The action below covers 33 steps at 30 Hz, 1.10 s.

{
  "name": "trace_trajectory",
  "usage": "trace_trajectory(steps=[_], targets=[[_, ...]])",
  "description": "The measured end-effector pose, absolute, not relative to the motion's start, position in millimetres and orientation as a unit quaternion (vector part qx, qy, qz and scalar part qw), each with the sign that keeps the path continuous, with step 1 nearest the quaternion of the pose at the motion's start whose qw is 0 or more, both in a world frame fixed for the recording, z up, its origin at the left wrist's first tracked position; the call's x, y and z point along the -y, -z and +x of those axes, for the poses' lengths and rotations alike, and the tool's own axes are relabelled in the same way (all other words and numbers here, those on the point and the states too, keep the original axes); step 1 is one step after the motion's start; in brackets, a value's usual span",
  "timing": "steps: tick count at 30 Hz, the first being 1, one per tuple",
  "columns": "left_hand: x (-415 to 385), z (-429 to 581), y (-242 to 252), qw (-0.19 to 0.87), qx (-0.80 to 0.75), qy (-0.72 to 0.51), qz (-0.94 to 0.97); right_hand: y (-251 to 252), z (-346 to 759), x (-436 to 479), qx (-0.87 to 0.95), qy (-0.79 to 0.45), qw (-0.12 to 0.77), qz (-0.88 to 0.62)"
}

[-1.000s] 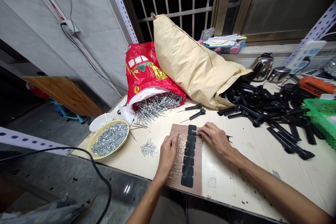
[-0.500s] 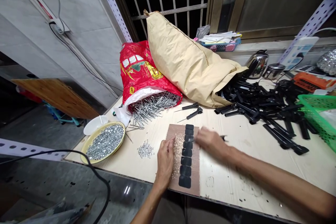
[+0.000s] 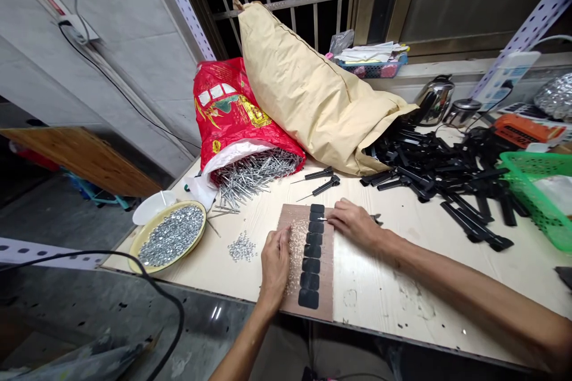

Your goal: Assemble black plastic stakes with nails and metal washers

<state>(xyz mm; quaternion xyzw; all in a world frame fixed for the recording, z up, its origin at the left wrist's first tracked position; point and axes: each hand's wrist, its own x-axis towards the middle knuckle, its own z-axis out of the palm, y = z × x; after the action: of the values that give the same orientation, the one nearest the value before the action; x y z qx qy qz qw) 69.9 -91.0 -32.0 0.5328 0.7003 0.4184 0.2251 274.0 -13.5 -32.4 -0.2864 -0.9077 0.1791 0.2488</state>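
A brown board [image 3: 327, 277] lies at the table's near edge, with a column of several black pads [image 3: 311, 250] and a patch of small pale beads on it. My left hand [image 3: 274, 262] rests on the board's left side, fingers over the beads. My right hand [image 3: 355, 224] lies at the board's upper right edge, pinching a thin black tool with a metal pin; its tip touches the second pad from the top. The tool's black end pokes out behind the hand.
A yellow dish of silver bits [image 3: 168, 237], a red sack spilling long nails [image 3: 243, 134], a tan paper sack [image 3: 308, 92], two pin tools [image 3: 319, 180], a heap of black plastic parts [image 3: 447, 175], a green basket [image 3: 543, 190], a small loose pile of silver bits [image 3: 241, 247].
My right hand pulled back off the pads, blurred, then returned to the board's upper right edge with the pin tool. The camera view shifted slightly; my left hand stayed on the board.
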Motion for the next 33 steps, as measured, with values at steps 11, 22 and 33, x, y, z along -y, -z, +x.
trace_trajectory(steps=[11, 22, 33], targets=[[91.3, 70.1, 35.4, 0.214, -0.703, -0.408, 0.541, 35.3, 275.5, 39.1, 0.954, -0.155, 0.198, -0.161], [91.9, 70.5, 31.9, 0.228, -0.704, -0.418, 0.527, 24.3, 271.8, 45.6, 0.934, -0.221, 0.197, -0.199], [101.0, 75.7, 28.7, 0.216, -0.686, -0.457, 0.524, 24.3, 341.8, -22.8, 0.926, 0.025, 0.18, -0.332]])
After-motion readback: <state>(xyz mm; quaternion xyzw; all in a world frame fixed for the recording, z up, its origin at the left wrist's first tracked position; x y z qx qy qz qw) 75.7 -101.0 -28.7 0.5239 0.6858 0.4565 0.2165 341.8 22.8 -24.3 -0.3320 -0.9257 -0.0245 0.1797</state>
